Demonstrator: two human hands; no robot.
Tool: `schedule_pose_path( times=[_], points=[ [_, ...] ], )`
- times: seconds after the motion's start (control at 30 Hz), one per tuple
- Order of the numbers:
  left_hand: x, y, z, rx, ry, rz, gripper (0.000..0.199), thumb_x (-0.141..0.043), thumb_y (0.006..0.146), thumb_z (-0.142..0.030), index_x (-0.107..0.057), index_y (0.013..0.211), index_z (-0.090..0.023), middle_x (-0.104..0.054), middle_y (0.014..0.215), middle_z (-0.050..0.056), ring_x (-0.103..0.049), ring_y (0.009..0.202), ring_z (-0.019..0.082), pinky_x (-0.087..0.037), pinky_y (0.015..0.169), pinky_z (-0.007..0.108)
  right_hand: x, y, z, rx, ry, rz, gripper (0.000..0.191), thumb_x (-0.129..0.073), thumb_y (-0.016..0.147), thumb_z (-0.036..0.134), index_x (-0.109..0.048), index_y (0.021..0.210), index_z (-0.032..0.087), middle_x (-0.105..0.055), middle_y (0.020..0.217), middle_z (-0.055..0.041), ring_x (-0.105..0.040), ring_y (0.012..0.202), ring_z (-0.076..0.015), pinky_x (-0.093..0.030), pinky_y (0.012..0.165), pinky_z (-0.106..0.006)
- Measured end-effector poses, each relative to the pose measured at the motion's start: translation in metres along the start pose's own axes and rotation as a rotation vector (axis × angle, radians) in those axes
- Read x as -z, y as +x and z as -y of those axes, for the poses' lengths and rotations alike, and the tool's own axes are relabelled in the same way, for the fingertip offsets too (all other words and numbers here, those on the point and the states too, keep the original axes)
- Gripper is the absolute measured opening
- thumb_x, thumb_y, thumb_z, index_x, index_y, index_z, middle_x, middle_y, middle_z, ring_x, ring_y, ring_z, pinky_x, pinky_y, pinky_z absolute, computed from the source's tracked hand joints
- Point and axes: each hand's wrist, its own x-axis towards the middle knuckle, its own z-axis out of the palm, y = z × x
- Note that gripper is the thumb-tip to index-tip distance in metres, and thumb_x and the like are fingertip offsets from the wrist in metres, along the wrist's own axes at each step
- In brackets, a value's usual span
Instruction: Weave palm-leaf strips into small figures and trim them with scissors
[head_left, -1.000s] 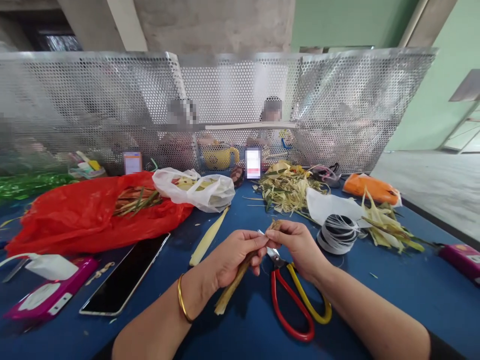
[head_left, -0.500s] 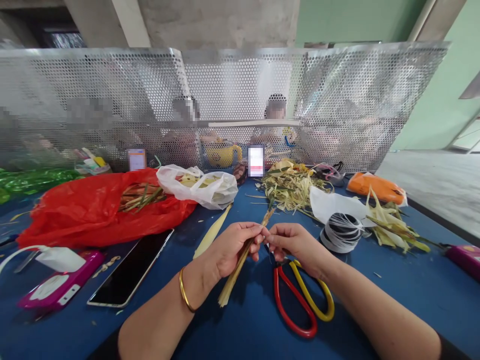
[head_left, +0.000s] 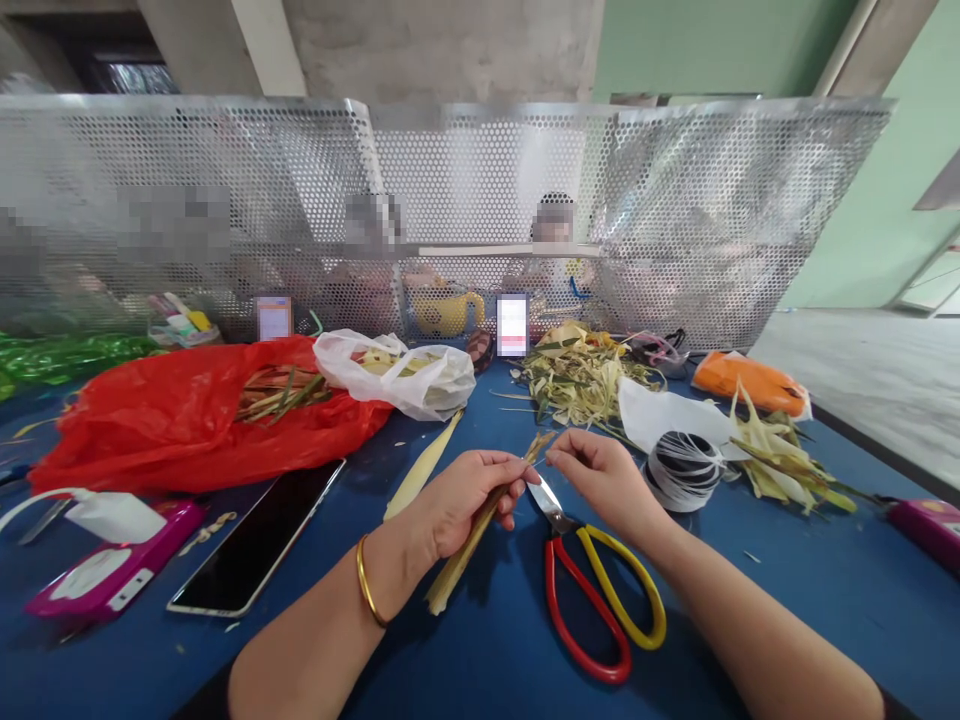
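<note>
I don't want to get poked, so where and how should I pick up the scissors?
Probably best by the red handle and yellow handle, from the near side: their big loops lie flat there, while the metal blades point away, close to the left hand.

Purple power strip (head_left: 124,562) — black phone (head_left: 259,540) beside it — orange packet (head_left: 750,382).

Scissors (head_left: 584,590) red-and-yellow handled; tabletop (head_left: 750,640) blue; bag (head_left: 172,420) red
</note>
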Motion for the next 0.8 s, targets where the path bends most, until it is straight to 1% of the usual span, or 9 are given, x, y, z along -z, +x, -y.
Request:
schedule_pose_path(
  times=[0.17,0.3,0.37,0.47,0.57,0.63,0.7,0.77,0.8],
  points=[
    [0.001,0.001,0.002,-0.023,0.045,-0.012,0.020,-0.069,0.072,-0.032,-0.067,0.071,-0.013,-0.047,0.056,-0.004,-0.039,0.043,0.006,-0.041,0.042,0.020,0.002,-0.001,0.001,0.011,-0.082,-0.052,0.024,-0.050,0.083,0.035,-0.050,0.064,0.020,-0.041,0.056,0.0054,-0.037,0.055,-0.0114,-0.029,0.053,-0.024],
    [-0.001,-0.002,-0.001,-0.066,0.149,-0.045,0.020,-0.065,0.073,-0.034,-0.065,0.070,-0.014,-0.047,0.055,-0.004,-0.038,0.043,0.006,-0.036,0.040,0.019,0.005,-0.003,0.005,0.087,-0.199,-0.102,0.025,-0.048,0.087,0.032,-0.049,0.066,0.020,-0.042,0.056,0.0049,-0.039,0.055,-0.0113,-0.030,0.053,-0.023],
    [-0.001,-0.003,-0.002,-0.096,0.234,-0.070,0.019,-0.061,0.075,-0.033,-0.065,0.070,-0.015,-0.046,0.056,-0.004,-0.038,0.043,0.007,-0.032,0.039,0.018,0.007,-0.005,0.009,0.163,-0.279,-0.136,0.024,-0.047,0.089,0.030,-0.050,0.068,0.020,-0.045,0.058,0.0042,-0.041,0.056,-0.0114,-0.031,0.054,-0.023],
    [0.002,-0.002,-0.002,-0.156,0.410,-0.091,0.020,-0.055,0.078,-0.032,-0.064,0.070,-0.016,-0.046,0.055,-0.004,-0.035,0.043,0.007,-0.026,0.040,0.019,0.011,-0.008,0.013,0.326,-0.381,-0.155,0.021,-0.045,0.092,0.025,-0.052,0.073,0.019,-0.053,0.066,0.0012,-0.048,0.061,-0.0121,-0.034,0.059,-0.023],
    [0.006,-0.001,0.000,-0.261,0.662,-0.082,0.023,-0.052,0.080,-0.029,-0.066,0.068,-0.016,-0.047,0.054,-0.004,-0.038,0.047,0.008,-0.026,0.045,0.020,0.013,-0.010,0.016,0.473,-0.471,-0.078,0.021,-0.041,0.094,0.022,-0.055,0.079,0.018,-0.057,0.075,-0.0021,-0.051,0.068,-0.0131,-0.035,0.062,-0.024],
    [0.006,-0.003,0.000,-0.302,0.833,-0.028,0.023,-0.051,0.080,-0.025,-0.067,0.065,-0.016,-0.051,0.055,-0.003,-0.044,0.053,0.009,-0.029,0.050,0.020,0.015,-0.010,0.016,0.523,-0.486,0.010,0.022,-0.041,0.094,0.021,-0.057,0.080,0.018,-0.056,0.075,-0.0024,-0.050,0.067,-0.0131,-0.035,0.062,-0.024],
    [0.005,-0.007,-0.003,-0.291,0.949,0.092,0.023,-0.050,0.080,-0.022,-0.068,0.067,-0.016,-0.055,0.059,-0.002,-0.047,0.057,0.010,-0.031,0.053,0.020,0.016,-0.007,0.014,0.505,-0.399,0.101,0.022,-0.043,0.094,0.021,-0.057,0.078,0.018,-0.056,0.074,-0.0017,-0.050,0.067,-0.0126,-0.035,0.062,-0.024],
    [0.002,-0.011,-0.007,-0.283,0.990,0.231,0.024,-0.048,0.082,-0.022,-0.069,0.071,-0.016,-0.057,0.062,-0.002,-0.047,0.058,0.010,-0.032,0.055,0.020,0.017,-0.002,0.010,0.407,-0.234,0.177,0.020,-0.048,0.091,0.023,-0.057,0.074,0.018,-0.055,0.070,-0.0004,-0.049,0.066,-0.0122,-0.036,0.062,-0.023],
    [0.001,-0.012,-0.008,-0.290,0.988,0.280,0.024,-0.048,0.083,-0.023,-0.069,0.073,-0.016,-0.057,0.063,-0.002,-0.047,0.058,0.009,-0.032,0.055,0.019,0.017,0.000,0.008,0.336,-0.140,0.210,0.020,-0.051,0.089,0.025,-0.057,0.072,0.018,-0.054,0.068,0.0002,-0.048,0.065,-0.0120,-0.036,0.062,-0.023]
  ],
)
